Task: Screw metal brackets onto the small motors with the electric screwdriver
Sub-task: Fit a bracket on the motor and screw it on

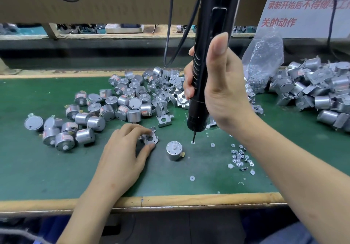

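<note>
Left hand point(123, 149), fingers point(132, 128) pinching a bracket point(149, 138) on the green surface point(56, 177) beside an upright motor point(174, 150); right hand point(223, 88) grips the screwdriver point(204, 73), bit pointing down nearby; best to seat the bracket flat, holes aligned, before driving.

Bare left grip point(123, 149), right grip point(223, 92), blue clothing point(287, 234)
</note>
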### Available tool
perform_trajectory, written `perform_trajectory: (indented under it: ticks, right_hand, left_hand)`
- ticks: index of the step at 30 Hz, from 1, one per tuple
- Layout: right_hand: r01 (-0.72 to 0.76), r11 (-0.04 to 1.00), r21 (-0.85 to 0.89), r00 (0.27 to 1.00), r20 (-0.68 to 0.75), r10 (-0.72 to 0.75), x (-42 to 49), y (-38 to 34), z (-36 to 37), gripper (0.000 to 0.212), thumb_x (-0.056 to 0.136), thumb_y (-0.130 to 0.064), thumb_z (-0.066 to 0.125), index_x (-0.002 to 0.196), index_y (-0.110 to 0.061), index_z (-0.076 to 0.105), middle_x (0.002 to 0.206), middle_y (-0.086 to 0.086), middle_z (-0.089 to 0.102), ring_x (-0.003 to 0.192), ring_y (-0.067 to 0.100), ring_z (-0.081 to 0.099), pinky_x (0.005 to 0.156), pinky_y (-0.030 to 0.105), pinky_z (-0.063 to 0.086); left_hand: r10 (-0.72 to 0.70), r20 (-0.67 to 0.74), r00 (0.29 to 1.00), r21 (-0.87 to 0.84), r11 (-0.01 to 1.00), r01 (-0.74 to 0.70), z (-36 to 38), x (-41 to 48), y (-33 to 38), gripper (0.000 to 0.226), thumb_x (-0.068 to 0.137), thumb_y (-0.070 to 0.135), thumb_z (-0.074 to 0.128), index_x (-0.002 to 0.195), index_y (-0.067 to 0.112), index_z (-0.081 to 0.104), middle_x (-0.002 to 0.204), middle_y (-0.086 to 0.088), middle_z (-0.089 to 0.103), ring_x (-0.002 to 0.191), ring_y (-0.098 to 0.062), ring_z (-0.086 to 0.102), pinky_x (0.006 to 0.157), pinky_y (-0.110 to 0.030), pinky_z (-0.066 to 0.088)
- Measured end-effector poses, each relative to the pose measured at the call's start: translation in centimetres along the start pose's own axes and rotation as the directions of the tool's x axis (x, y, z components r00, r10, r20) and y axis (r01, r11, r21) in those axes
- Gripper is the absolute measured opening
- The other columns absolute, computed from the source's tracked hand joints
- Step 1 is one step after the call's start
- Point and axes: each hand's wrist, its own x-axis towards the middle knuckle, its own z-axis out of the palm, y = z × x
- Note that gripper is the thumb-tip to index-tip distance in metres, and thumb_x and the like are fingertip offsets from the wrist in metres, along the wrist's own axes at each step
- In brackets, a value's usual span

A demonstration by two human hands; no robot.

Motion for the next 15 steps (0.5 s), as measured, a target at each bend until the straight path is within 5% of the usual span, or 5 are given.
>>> perform_trajectory:
  ticks: [5,9,15]
  right_hand:
    - [0.006,1.000,0.002,1.000,0.008,-0.006,0.0,-0.3,0.3,0.078,0.060,-0.079,0.054,0.092,-0.007,0.049,0.056,-0.003,0.054,0.045,0.017,0.049,0.048,0.028,0.044]
    - [0.014,1.000,0.020,1.000,0.011,-0.015,0.3,-0.7,0.4,0.074,0.059,-0.079,0.054,0.087,-0.010,0.051,0.057,-0.001,0.054,0.046,0.019,0.050,0.049,0.031,0.045]
    - [0.023,0.999,0.029,0.999,0.028,-0.024,0.2,-1.0,0.5,0.076,0.059,-0.079,0.053,0.088,-0.009,0.051,0.057,-0.002,0.053,0.046,0.019,0.050,0.050,0.031,0.044]
  left_hand:
    - [0.006,-0.023,1.000,-0.062,0.998,-0.007,0.2,-0.1,0.1,0.028,0.085,0.034,0.073,0.110,0.025,0.065,0.109,0.016,0.054,0.091,-0.006,0.055,0.082,-0.023,0.042]
    - [0.083,-0.087,0.993,-0.172,0.980,-0.097,0.0,-0.3,0.7,0.030,0.081,0.030,0.078,0.108,0.023,0.065,0.108,0.015,0.056,0.087,0.001,0.056,0.078,-0.004,0.037]
    - [0.213,-0.097,0.972,-0.253,0.939,-0.231,-0.2,-0.7,2.2,0.043,0.077,0.037,0.081,0.114,0.030,0.060,0.106,0.024,0.059,0.088,-0.005,0.057,0.074,-0.006,0.036]
